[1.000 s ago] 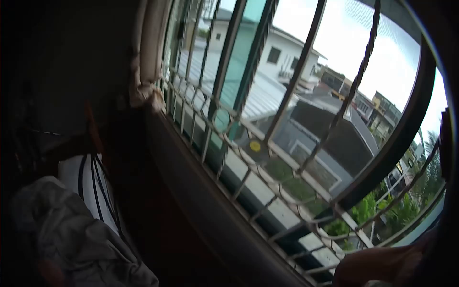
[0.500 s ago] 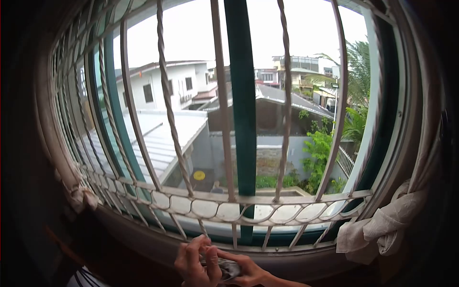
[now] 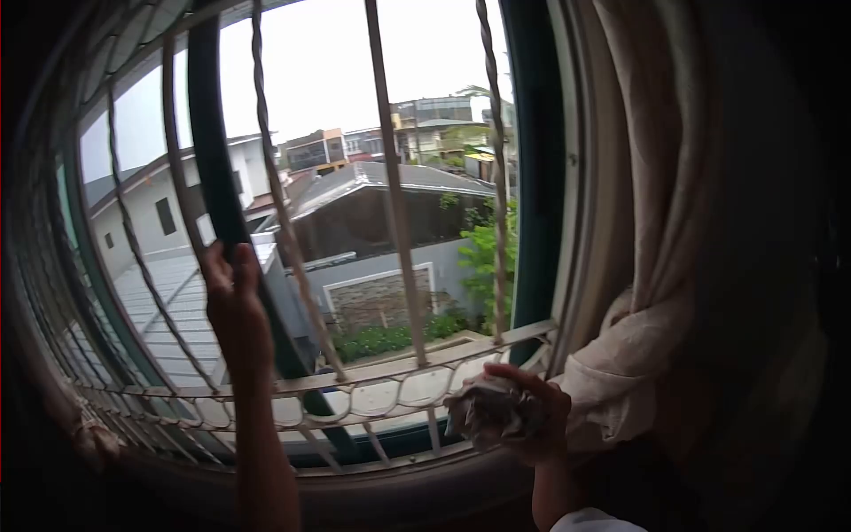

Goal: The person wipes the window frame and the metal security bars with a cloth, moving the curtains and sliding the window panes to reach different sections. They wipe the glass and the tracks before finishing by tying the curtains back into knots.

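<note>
My right hand [image 3: 550, 412] is closed round a crumpled grey cloth [image 3: 492, 412], held bunched in front of the grille's lower right part, by the tied curtain [image 3: 620, 355]. My left hand [image 3: 238, 301] is raised at the window, fingers pointing up and a little apart. It overlaps the dark green window frame [image 3: 213, 133] and a grille bar [image 3: 182, 177], with its fingertips right at them. Twisted and plain metal bars [image 3: 394, 177] stand upright across the window, above a scrolled lower band [image 3: 381, 395].
A second tied curtain [image 3: 93, 439] hangs at the far left. Beneath the grille runs the window ledge [image 3: 399, 483]. Outside are a ribbed pale roof [image 3: 168, 301], a dark-walled house [image 3: 381, 230] and green plants [image 3: 483, 266].
My hands were together on the cloth low at the window; now they are apart. The left has risen to the frame, the right keeps the cloth. The view has turned right.
</note>
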`<state>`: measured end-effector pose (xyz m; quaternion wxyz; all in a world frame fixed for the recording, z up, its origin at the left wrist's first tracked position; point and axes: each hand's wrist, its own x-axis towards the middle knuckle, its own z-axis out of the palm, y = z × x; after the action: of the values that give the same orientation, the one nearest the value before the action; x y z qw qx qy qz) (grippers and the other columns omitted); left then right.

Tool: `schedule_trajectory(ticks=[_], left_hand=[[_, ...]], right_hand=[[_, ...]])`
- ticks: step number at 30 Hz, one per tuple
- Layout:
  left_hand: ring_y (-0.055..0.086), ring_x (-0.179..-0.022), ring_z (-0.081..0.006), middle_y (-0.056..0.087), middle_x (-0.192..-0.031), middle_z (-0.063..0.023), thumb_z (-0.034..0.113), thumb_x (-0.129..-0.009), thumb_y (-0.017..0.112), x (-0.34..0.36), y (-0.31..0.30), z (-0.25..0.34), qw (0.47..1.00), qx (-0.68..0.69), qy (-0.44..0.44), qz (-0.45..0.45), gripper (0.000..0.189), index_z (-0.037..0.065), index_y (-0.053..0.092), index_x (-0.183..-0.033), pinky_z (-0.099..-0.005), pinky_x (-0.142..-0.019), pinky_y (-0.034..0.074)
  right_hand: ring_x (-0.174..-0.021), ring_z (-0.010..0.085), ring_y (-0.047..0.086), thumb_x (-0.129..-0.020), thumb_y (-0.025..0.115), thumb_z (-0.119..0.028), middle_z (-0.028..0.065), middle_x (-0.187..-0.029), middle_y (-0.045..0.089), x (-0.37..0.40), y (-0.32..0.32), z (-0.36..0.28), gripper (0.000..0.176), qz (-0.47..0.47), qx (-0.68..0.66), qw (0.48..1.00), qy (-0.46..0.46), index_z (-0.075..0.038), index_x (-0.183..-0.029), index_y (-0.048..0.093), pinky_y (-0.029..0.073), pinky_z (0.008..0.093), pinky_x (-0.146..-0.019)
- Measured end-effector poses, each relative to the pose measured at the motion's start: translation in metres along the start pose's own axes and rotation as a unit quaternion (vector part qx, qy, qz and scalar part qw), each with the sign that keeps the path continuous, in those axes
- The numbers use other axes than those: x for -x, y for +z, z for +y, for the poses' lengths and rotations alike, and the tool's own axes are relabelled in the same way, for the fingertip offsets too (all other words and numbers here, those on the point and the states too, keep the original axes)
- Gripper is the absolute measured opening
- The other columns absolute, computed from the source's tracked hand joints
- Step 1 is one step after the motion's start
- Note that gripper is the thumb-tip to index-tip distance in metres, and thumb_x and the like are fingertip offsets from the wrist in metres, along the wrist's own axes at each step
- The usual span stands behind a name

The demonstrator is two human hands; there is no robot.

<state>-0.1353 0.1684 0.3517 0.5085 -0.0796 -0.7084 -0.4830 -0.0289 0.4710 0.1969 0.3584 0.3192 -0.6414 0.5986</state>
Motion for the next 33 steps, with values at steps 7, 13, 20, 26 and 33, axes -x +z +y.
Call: schedule_trajectory(ticks=[7,13,20,26,33], left_hand=[[0.064,-0.117,-0.0258,0.063,-0.125,-0.0192,0.04,-0.103,0.056,-0.017,0.005,-0.022,0.945,0.321,-0.024,0.051,0.054,0.001,0.047,-0.139,-0.0388,-0.092,0.054],[0.071,-0.104,-0.0324,0.07,-0.116,-0.0248,0.044,-0.103,0.053,-0.004,0.009,0.015,0.907,0.406,-0.054,-0.099,0.055,0.0,0.048,-0.136,-0.0387,-0.08,0.06],[0.065,-0.093,-0.0159,0.071,-0.114,-0.0122,0.023,-0.098,0.064,0.085,0.014,0.019,0.982,0.155,0.076,0.082,0.039,0.001,0.055,-0.129,-0.0294,-0.077,0.053],[0.038,-0.138,-0.0515,0.035,-0.146,-0.0389,0.027,-0.093,0.064,0.117,0.052,0.021,0.988,0.037,0.03,-0.144,0.078,-0.01,0.022,-0.147,-0.0546,-0.114,0.033],[0.015,-0.149,-0.0525,0.014,-0.156,-0.0419,0.035,-0.102,0.055,0.128,0.083,0.042,0.996,-0.033,-0.011,-0.085,0.084,-0.015,0.009,-0.15,-0.0577,-0.12,0.017]], right_hand=[[-0.107,0.0187,0.066,-0.078,0.084,-0.011,0.0162,-0.123,0.067,0.009,-0.091,-0.007,0.078,0.224,0.146,0.962,-0.047,0.008,-0.143,0.046,0.052,0.0318,-0.097],[-0.106,0.0187,0.065,-0.079,0.083,-0.016,0.0126,-0.123,0.066,-0.002,-0.108,0.0,0.075,0.244,0.081,0.966,0.013,0.008,-0.141,0.05,0.051,0.0311,-0.096],[-0.115,0.0219,0.064,-0.079,0.085,-0.034,0.0177,-0.133,0.063,0.028,-0.118,0.045,0.08,0.065,0.154,0.985,0.033,0.009,-0.139,0.052,0.051,0.0349,-0.098],[-0.088,0.0236,0.071,-0.083,0.085,-0.029,0.02,-0.112,0.072,-0.02,-0.141,0.065,0.067,-0.262,0.062,0.961,0.067,0.014,-0.128,0.059,0.057,0.0373,-0.085],[-0.086,0.0238,0.07,-0.079,0.088,-0.037,0.0203,-0.116,0.071,0.006,-0.096,0.054,0.069,-0.007,0.202,0.976,-0.083,0.011,-0.122,0.065,0.057,0.0343,-0.072]])
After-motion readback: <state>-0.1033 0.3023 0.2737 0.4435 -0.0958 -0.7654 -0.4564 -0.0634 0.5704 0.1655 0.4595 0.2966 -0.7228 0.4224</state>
